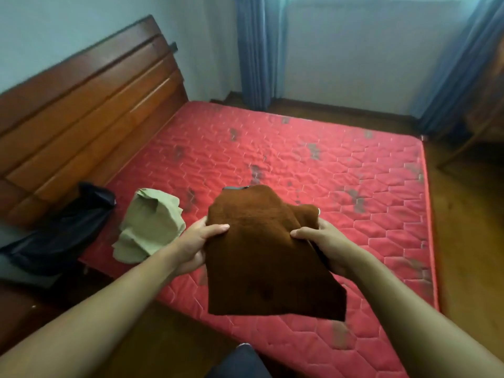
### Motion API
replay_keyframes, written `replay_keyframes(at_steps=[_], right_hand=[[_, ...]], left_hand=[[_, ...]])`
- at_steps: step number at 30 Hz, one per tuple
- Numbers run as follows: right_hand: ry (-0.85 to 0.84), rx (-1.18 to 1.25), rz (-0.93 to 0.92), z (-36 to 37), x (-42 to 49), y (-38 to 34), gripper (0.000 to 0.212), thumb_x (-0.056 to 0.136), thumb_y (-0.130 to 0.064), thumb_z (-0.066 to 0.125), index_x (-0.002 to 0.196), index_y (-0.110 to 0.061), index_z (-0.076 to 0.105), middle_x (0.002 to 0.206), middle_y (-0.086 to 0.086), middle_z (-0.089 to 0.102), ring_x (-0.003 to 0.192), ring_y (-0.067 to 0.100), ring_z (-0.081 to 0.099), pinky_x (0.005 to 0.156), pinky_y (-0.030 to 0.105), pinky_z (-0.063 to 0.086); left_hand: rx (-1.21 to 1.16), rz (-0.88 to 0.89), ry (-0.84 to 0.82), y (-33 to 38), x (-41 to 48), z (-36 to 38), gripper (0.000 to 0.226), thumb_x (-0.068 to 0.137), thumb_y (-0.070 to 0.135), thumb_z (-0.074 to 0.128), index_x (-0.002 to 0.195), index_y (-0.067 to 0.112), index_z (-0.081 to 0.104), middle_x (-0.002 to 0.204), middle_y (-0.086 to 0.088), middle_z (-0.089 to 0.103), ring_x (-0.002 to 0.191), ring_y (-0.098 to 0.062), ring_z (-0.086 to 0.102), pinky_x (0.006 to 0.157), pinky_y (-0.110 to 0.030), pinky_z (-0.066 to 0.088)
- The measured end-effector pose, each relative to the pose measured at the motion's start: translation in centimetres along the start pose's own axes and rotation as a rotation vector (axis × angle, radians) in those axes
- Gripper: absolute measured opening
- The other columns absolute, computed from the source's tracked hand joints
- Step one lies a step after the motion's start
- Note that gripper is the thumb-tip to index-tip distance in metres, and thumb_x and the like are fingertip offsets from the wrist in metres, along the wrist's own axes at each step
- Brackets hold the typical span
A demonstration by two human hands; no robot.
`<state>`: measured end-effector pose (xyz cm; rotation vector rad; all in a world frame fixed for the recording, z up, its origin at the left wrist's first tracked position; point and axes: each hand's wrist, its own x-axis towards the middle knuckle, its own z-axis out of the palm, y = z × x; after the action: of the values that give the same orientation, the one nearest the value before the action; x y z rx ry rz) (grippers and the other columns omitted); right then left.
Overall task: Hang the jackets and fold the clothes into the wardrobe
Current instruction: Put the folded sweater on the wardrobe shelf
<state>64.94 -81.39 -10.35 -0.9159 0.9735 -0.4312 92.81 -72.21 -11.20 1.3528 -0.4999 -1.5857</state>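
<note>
A folded brown fuzzy garment is held up above the near edge of the red mattress. My left hand grips its left side, thumb on top and fingers underneath. My right hand grips its right side the same way. A crumpled pale green garment lies on the mattress to the left of my hands. A dark navy garment lies further left, draped over the mattress edge near the headboard. The wardrobe is not in view.
A wooden headboard runs along the left. Blue curtains hang at the far wall, and a wooden chair or desk stands at the right. Wooden floor surrounds the bed. My knee shows at the bottom.
</note>
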Motion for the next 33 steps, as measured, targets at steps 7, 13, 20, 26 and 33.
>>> replay_keyframes(at_steps=[7,13,20,26,33], right_hand=[[-0.094,-0.081,-0.013,9.2,0.0,-2.2,0.037,0.087,0.001,0.068,0.123,-0.008,0.062,0.104,0.021,0.076,0.088,0.031,0.074,0.072,0.036,0.059],[-0.308,-0.204,0.031,20.8,2.7,-2.4,0.039,0.087,-0.002,0.069,0.125,-0.011,0.062,0.108,0.018,0.076,0.097,0.032,0.075,0.078,0.037,0.059],[-0.53,-0.34,0.078,38.8,4.6,0.2,0.038,0.089,-0.003,0.069,0.125,-0.011,0.063,0.111,0.02,0.075,0.104,0.037,0.072,0.09,0.045,0.059],[-0.648,-0.435,0.1,54.8,5.3,4.3,0.041,0.084,-0.003,0.072,0.123,-0.011,0.065,0.11,0.02,0.075,0.105,0.039,0.072,0.1,0.055,0.054],[-0.819,-0.572,0.096,72.4,5.3,9.6,0.047,0.081,-0.005,0.076,0.126,-0.013,0.065,0.107,0.015,0.077,0.097,0.036,0.075,0.091,0.051,0.059]], left_hand=[[-0.11,0.105,0.168,2.0,-9.1,-5.7,0.045,0.093,-0.002,0.059,0.137,0.007,0.052,0.128,-0.022,0.067,0.118,-0.035,0.066,0.092,-0.039,0.059],[-0.239,0.171,0.417,1.8,-17.2,-14.1,0.044,0.092,-0.001,0.062,0.132,0.016,0.055,0.121,-0.019,0.071,0.107,-0.033,0.071,0.081,-0.041,0.062],[-0.347,0.273,0.671,0.6,-28.3,-26.7,0.04,0.09,0.0,0.065,0.127,0.016,0.058,0.117,-0.021,0.072,0.108,-0.036,0.07,0.091,-0.047,0.056],[-0.417,0.366,0.804,-0.9,-37.8,-37.4,0.05,0.084,0.0,0.067,0.13,0.014,0.058,0.12,-0.021,0.071,0.11,-0.036,0.069,0.095,-0.047,0.054],[-0.517,0.451,1.021,-3.2,-48.1,-47.2,0.046,0.088,-0.005,0.061,0.127,0.019,0.059,0.111,-0.014,0.075,0.096,-0.027,0.074,0.075,-0.036,0.061]])
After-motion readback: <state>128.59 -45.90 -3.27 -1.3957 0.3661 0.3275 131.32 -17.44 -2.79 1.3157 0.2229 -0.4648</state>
